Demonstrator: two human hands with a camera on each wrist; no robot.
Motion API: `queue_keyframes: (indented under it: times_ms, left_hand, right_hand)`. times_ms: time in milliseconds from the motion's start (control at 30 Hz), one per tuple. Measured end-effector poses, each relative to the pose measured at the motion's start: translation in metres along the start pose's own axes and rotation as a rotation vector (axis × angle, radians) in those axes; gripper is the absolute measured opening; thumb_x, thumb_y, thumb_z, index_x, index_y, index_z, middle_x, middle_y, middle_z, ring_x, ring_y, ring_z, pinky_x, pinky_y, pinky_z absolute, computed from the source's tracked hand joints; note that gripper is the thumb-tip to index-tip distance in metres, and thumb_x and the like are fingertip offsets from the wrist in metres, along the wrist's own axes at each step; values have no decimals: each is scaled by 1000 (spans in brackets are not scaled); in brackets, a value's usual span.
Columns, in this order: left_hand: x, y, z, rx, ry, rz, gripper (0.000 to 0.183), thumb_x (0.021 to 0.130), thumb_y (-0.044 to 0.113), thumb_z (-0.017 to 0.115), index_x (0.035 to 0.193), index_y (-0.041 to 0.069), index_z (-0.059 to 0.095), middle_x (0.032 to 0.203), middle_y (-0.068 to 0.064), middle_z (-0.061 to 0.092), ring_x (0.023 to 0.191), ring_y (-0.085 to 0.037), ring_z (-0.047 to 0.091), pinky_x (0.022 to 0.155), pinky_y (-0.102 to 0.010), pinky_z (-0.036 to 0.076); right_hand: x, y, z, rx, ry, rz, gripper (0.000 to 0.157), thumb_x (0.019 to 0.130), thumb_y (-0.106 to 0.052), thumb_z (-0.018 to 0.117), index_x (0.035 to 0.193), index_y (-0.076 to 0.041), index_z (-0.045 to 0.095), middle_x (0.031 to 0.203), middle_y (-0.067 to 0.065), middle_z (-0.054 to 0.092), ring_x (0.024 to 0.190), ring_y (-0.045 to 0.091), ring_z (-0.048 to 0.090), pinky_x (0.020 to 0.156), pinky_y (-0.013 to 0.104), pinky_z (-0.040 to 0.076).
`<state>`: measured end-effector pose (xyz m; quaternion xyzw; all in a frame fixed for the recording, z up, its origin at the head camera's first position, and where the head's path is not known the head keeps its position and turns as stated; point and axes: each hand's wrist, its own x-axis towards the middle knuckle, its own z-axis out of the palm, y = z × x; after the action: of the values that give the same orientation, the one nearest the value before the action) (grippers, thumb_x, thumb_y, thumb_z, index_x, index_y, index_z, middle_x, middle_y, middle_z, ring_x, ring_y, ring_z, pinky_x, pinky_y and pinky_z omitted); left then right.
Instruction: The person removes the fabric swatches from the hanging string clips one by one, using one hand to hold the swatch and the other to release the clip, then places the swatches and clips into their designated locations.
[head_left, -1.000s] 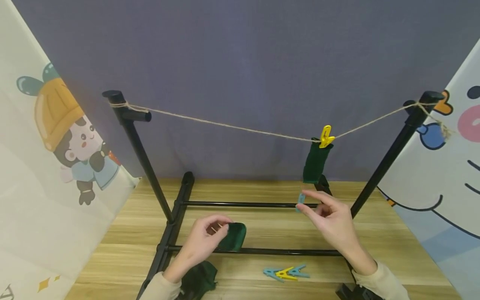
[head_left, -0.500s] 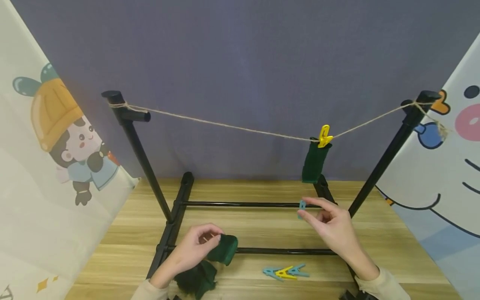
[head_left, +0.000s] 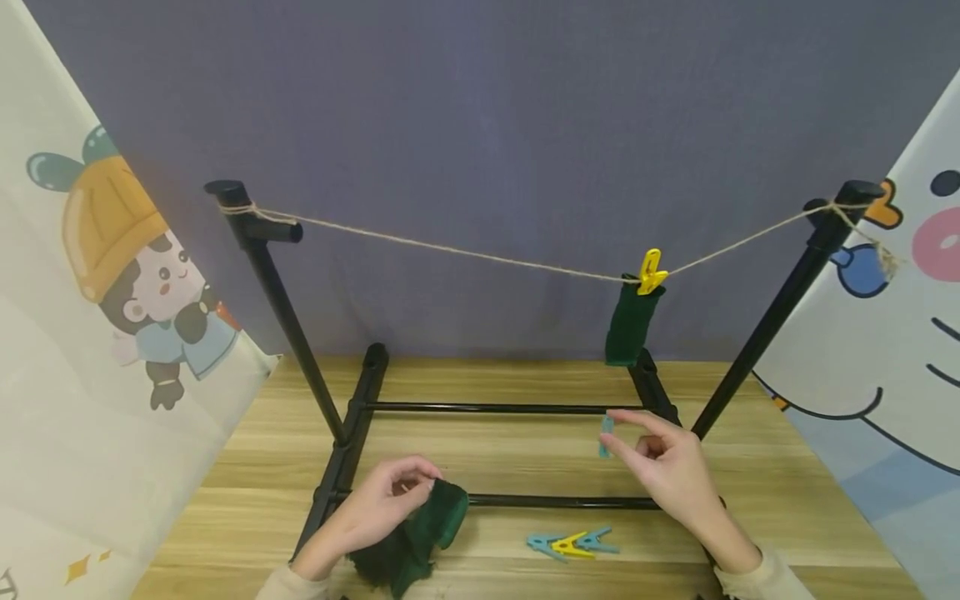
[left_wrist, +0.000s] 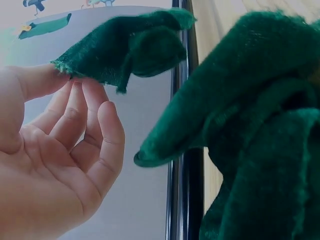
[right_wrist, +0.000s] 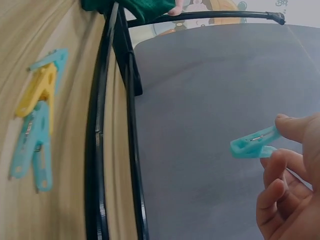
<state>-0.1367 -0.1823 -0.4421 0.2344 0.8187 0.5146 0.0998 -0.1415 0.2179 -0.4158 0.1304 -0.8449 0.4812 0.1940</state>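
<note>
My left hand (head_left: 375,504) pinches one edge of a small dark green velvety cloth (head_left: 450,510) between thumb and fingertips. In the left wrist view this cloth (left_wrist: 115,45) droops from the fingertips, its far end folded over. Below that hand, a crumpled pile of the same green fabric (head_left: 386,562) lies on the table, overlapped by the held cloth in the head view. My right hand (head_left: 667,467) pinches a light blue clothespin (right_wrist: 252,142) by its handle ends, its other fingers curled behind. Another green cloth (head_left: 630,329) hangs from the string under a yellow clothespin (head_left: 651,273).
A twine line (head_left: 450,250) sags between two black posts of a frame. The frame's lower crossbars (head_left: 562,502) run over the wooden table (head_left: 247,500). Several blue and yellow clothespins (head_left: 572,545) lie in front of the near bar. A grey backdrop (head_left: 465,125) stands behind.
My left hand has drawn back left and down with the green cloth, over the pile. My right hand has sunk a little, still pinching the blue clothespin.
</note>
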Motion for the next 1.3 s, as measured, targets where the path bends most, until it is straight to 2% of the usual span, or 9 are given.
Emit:
queue_keyframes:
  times_ms: [167, 300, 400, 467, 633, 667, 800, 1033, 1300]
  left_hand:
    - [-2, -3, -3, -5, -12, 5, 20, 109, 16, 60, 120, 4, 72, 114, -9, 75, 92, -2, 63, 80, -24, 54]
    - [-6, -7, -4, -5, -25, -12, 20, 109, 17, 59, 120, 5, 72, 110, -7, 73, 93, -2, 61, 82, -24, 54]
    - [-8, -11, -5, -5, -34, -25, 22, 111, 18, 58, 121, 6, 72, 115, -8, 74, 98, -3, 63, 85, -24, 54]
    - [-9, -13, -5, -4, -39, -29, 23, 111, 18, 56, 122, 7, 72, 121, -8, 74, 101, -3, 63, 86, -24, 54]
    - [-10, -18, -6, -6, -60, -51, 22, 112, 18, 56, 122, 10, 73, 125, -11, 73, 98, -4, 62, 82, -24, 52]
    - [-10, -19, -7, -5, -65, -57, 22, 111, 18, 56, 122, 10, 73, 126, -11, 72, 98, -4, 62, 81, -24, 52]
    - [-12, -21, -8, 12, -93, -79, 23, 111, 18, 55, 123, 12, 73, 128, -11, 71, 97, -4, 61, 79, -24, 51]
    - [-14, -27, -7, 95, -193, -96, 21, 110, 21, 58, 118, 17, 77, 96, 5, 68, 76, -1, 54, 68, -23, 48]
    - [-16, -28, -9, 103, -197, -133, 21, 110, 27, 58, 117, 23, 78, 108, 6, 74, 88, -4, 61, 74, -25, 51]
  right_hand:
    - [-5, 6, 0, 21, -14, 12, 30, 92, -6, 83, 121, -15, 79, 46, -10, 49, 36, 1, 34, 35, 25, 30]
    - [-5, 11, -1, 42, -15, 20, 29, 93, -6, 82, 120, -15, 79, 69, -14, 69, 37, 3, 36, 35, 25, 31]
    - [-6, 14, -3, 57, -5, 23, 27, 92, -3, 82, 118, -13, 79, 88, -16, 75, 38, 4, 37, 35, 25, 31]
    - [-7, 16, -4, 55, -3, 27, 25, 92, -2, 81, 116, -11, 79, 77, -14, 72, 38, 4, 36, 35, 24, 31]
    - [-11, 23, -6, 39, -9, 20, 22, 92, -1, 81, 112, -10, 79, 79, -13, 70, 40, 3, 39, 36, 24, 32]
    - [-12, 24, -6, 33, -15, 19, 22, 92, -1, 81, 112, -10, 79, 85, -13, 71, 40, 4, 40, 36, 25, 33]
    - [-14, 28, -10, -1, -67, 48, 19, 94, -6, 80, 113, -11, 79, 87, -12, 69, 43, 6, 43, 39, 27, 37]
    - [-20, 32, -17, -2, -119, 113, 21, 96, -9, 79, 117, -10, 78, 87, -11, 70, 45, 9, 45, 41, 29, 40]
    - [-24, 38, -20, 19, -199, 126, 23, 96, -11, 79, 119, -10, 78, 90, -8, 70, 44, 10, 47, 40, 29, 41]
